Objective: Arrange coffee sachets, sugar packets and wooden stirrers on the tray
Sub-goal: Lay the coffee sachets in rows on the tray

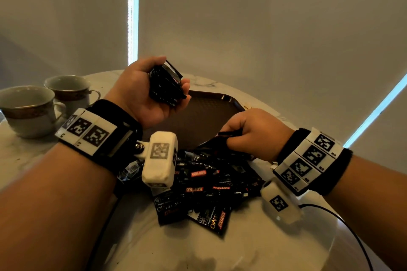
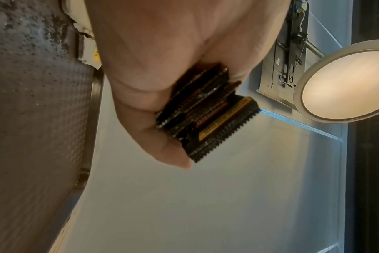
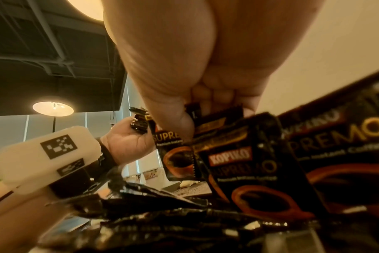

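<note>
My left hand (image 1: 154, 92) is raised palm-up over the near left corner of the brown tray (image 1: 204, 112) and grips a stack of black coffee sachets (image 1: 167, 83); the left wrist view shows the stack's serrated ends (image 2: 208, 118) between thumb and fingers. My right hand (image 1: 248, 132) is lower, at the far edge of a heap of black coffee sachets (image 1: 207, 185) on the marble table, pinching a few sachets (image 3: 208, 137) by their top edges. No sugar packets or stirrers can be made out.
Two white teacups (image 1: 28, 110) (image 1: 70, 90) stand at the table's left. The round marble table (image 1: 220, 248) ends close in front. A black cable (image 1: 343, 222) runs along the near right. Blinds hang behind the table.
</note>
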`<state>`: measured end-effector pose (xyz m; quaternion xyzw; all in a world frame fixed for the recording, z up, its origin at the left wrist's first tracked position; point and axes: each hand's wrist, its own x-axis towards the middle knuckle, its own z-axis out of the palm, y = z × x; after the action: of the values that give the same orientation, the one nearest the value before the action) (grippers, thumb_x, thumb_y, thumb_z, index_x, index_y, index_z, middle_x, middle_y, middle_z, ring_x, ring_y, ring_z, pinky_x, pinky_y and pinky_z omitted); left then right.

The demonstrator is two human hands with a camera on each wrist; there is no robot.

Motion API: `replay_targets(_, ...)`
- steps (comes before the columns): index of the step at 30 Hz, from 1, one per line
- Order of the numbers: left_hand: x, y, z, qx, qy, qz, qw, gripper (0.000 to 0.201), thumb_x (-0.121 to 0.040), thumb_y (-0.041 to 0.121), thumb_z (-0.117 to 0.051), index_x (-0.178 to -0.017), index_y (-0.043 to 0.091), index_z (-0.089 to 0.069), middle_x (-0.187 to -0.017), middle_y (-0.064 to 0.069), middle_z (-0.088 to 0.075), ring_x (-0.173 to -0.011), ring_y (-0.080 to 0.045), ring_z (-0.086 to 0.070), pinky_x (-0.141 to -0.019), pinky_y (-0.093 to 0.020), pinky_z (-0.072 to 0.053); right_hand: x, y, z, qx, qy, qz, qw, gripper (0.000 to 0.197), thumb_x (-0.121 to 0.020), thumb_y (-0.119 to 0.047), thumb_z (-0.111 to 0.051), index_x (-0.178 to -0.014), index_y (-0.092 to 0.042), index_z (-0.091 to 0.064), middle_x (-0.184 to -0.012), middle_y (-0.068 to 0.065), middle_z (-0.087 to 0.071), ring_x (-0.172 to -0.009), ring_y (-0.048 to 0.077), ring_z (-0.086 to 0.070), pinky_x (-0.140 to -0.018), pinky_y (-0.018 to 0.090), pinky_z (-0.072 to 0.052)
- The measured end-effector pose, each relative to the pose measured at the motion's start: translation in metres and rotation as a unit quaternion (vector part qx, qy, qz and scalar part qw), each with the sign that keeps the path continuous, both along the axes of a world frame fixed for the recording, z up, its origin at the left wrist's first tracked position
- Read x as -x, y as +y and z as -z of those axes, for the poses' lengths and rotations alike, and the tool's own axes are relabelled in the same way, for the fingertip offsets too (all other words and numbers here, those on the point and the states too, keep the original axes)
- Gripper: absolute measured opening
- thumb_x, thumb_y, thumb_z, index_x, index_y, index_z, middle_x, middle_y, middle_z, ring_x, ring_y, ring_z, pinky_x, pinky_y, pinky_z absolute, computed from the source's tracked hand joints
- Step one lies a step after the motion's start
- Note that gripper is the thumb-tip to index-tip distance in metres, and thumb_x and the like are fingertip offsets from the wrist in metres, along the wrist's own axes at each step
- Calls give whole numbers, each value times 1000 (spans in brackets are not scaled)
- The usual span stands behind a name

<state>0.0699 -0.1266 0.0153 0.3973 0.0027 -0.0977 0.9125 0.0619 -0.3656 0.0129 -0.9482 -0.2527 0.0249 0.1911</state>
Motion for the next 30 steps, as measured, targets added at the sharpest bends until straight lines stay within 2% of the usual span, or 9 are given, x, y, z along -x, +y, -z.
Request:
replay_targets(3, 0, 0, 0, 2, 1, 2, 1000, 57, -97, 39, -55, -140, 1, -50, -98, -16, -68, -68, -23, -70, -62, -34, -60, 3, -3, -2, -12, 7, 8, 1000, 16, -87, -15, -69, -87, -29, -78, -78, -14, -72, -69, 4, -68, -64, 22, -58)
replay_targets(6, 1, -2, 1, -2, -2, 7, 1000, 58, -97, 39, -54, -142, 2, -49, -98, -16, -68, -68, -23, -70, -64, -34, -61, 5, -5, -1, -16, -3, 10, 1000, 20, -86, -13, -68, -84, -31, -77, -74, -21, -69, -66, 1, -65, -61, 16, -54)
replay_targets(8, 1, -4, 1, -7, -1, 12, 1000, 58, -97, 39, -54, -142, 2, -48, -100, -16, -68, -68, -22, -70, -63, -34, -61, 5, -7, -1, -27, -20, 22, 999, 20, -86, -13, -68, -85, -31, -77, -76, -20, -70, -67, 1, -65, -63, 18, -54)
replay_targets(11, 1, -6, 3, -29, 0, 21, 999, 55, -97, 38, -54, -138, 3, -51, -103, -16, -68, -72, -23, -71, -63, -37, -61, 5, -10, -2, -76, -57, 34, 995, 20, -86, -15, -70, -84, -34, -75, -77, -18, -71, -68, 1, -66, -65, 19, -52)
replay_targets(15, 2, -8, 4, -59, 10, 32, 998, 46, -96, 37, -57, -130, 7, -54, -102, -16, -68, -78, -26, -71, -66, -43, -61, 8, -12, -5, -170, -72, 62, 981, 19, -87, -12, -71, -86, -30, -76, -72, -14, -72, -61, 0, -65, -57, 12, -47)
replay_targets(20, 2, -11, 4, -97, 28, 33, 994, 28, -98, 34, -57, -115, 13, -57, -110, -17, -66, -98, -34, -69, -71, -53, -62, 10, -9, -18, -292, -97, 89, 947, 23, -86, -4, -69, -87, -26, -76, -73, -7, -75, -65, 5, -70, -58, 13, -51)
replay_targets(25, 5, -22, 5, -111, 29, 49, 992, 26, -99, 32, -56, -116, 12, -56, -128, -17, -60, -109, -44, -66, -79, -59, -56, 15, 8, -37, -443, -148, 73, 881, 19, -88, 0, -69, -93, -18, -74, -75, -11, -74, -69, 1, -71, -59, 12, -52)
replay_targets(27, 6, -30, 8, -105, 19, 64, 992, 28, -100, 31, -56, -118, 10, -58, -122, -17, -59, -107, -45, -69, -78, -58, -59, 16, 18, -39, -465, -162, 56, 869, 19, -88, -1, -70, -90, -20, -73, -74, -11, -74, -70, 2, -71, -61, 14, -53)
replay_targets(30, 8, -37, 11, -74, -24, 94, 992, 33, -100, 31, -49, -118, 10, -66, -113, -18, -65, -103, -41, -68, -78, -54, -61, 16, 34, -33, -455, -157, 40, 876, 16, -87, -4, -72, -86, -20, -75, -76, -5, -76, -70, 10, -72, -62, 21, -54)
